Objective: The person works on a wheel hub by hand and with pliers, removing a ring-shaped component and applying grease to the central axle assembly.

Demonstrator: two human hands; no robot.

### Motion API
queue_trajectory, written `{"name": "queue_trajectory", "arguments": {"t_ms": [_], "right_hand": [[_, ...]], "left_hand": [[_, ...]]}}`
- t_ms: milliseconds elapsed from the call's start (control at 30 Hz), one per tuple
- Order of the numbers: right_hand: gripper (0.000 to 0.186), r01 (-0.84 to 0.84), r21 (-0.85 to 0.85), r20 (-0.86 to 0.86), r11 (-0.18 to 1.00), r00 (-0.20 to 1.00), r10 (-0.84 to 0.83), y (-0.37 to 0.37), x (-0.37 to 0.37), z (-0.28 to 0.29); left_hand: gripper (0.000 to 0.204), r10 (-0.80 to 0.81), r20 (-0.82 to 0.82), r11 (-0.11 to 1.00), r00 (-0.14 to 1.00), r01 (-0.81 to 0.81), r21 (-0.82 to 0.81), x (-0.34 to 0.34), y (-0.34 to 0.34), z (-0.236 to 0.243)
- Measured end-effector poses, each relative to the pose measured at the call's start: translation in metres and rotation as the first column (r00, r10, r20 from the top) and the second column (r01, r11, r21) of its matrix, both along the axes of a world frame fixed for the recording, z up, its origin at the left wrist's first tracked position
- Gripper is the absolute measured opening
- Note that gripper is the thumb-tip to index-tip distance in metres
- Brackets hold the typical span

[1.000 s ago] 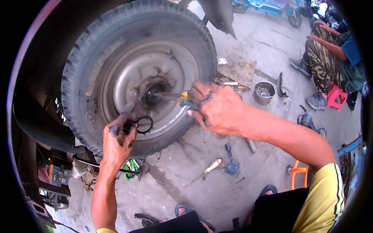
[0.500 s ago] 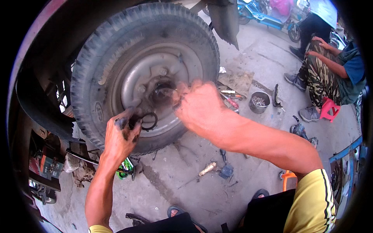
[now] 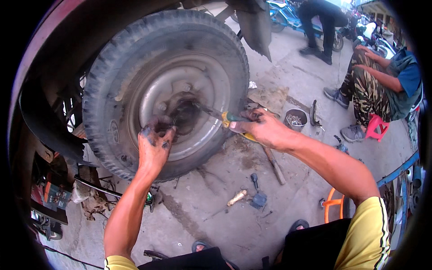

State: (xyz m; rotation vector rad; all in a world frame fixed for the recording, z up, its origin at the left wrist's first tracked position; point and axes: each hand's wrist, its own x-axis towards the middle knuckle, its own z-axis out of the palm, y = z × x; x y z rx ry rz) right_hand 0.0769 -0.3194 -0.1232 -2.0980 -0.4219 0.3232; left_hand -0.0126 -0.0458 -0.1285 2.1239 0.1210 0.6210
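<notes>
A large black tyre (image 3: 105, 74) on a dull silver steel wheel (image 3: 150, 92) stands upright in front of me. At its centre is a dark, greasy hub (image 3: 185, 114). My right hand (image 3: 260, 127) is closed around pliers (image 3: 228, 119) with yellow and green handles, their jaws reaching to the hub's upper right edge. My left hand (image 3: 155, 137), blackened with grease, is at the hub's left side with its fingers bent together. What lies between those fingertips is too dark to make out.
A metal can (image 3: 296, 119) of small parts stands at the right. On the floor lie a wooden handle (image 3: 273, 165), a pale-handled screwdriver (image 3: 237, 197) and a dark blue tool (image 3: 258, 199). A person (image 3: 373, 85) sits on a red stool (image 3: 377, 127); another person (image 3: 321, 27) bends farther back.
My right hand has moved right from the hub and now holds pliers. My left hand has shifted up and right to the hub; the black ring at its fingers is no longer distinguishable.
</notes>
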Motion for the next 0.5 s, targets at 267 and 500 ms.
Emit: {"name": "queue_trajectory", "arguments": {"t_ms": [267,500], "right_hand": [[0.065,-0.022,0.303,-0.506,0.953,0.843,0.181,0.003,0.01,-0.027],[0.056,0.033,0.464,-0.613,0.885,0.733,0.294,0.014,0.018,-0.034]], "left_hand": [[0.021,0.062,0.012,0.963,0.998,-0.057,-0.262,0.019,-0.005,-0.018],[0.019,0.103,0.058,0.989,0.993,-0.096,-0.116,0.022,-0.009,-0.023]]}}
